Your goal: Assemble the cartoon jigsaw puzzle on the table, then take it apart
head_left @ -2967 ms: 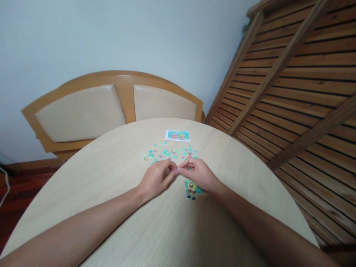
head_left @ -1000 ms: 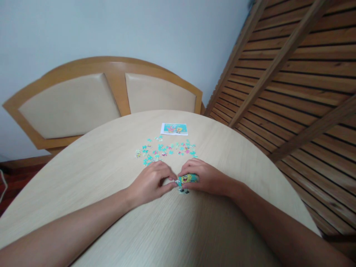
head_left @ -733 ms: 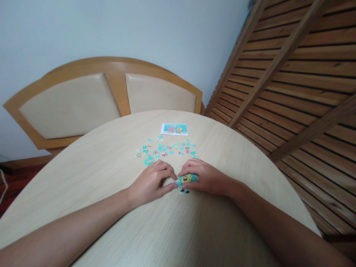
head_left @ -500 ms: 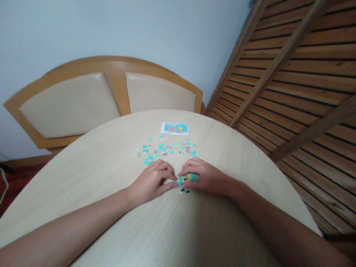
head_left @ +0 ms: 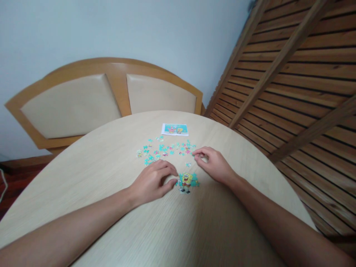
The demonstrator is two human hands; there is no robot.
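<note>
A partly joined jigsaw puzzle (head_left: 187,180) lies flat on the table in front of me, showing a yellow square cartoon figure on teal. At its left edge is my left hand (head_left: 155,181), resting on the table with thumb and index finger apart and nothing seen between them. My right hand (head_left: 213,164) is farther up and to the right. Its fingertips are at a teal puzzle piece (head_left: 193,154) on the right side of the loose pieces, thumb and index slightly apart. One small loose piece (head_left: 188,164) sits just above the joined part.
Several loose teal, pink and yellow pieces (head_left: 162,148) are scattered beyond my hands. Behind them lies a picture card (head_left: 175,129) with cartoon figures. The round wooden table (head_left: 125,230) meets a padded chair back (head_left: 69,105) at the far side. Wooden slats (head_left: 294,74) rise at right.
My right hand has let go of the joined puzzle and moved up and right to the loose pieces, uncovering the picture. My left hand has stayed almost in place.
</note>
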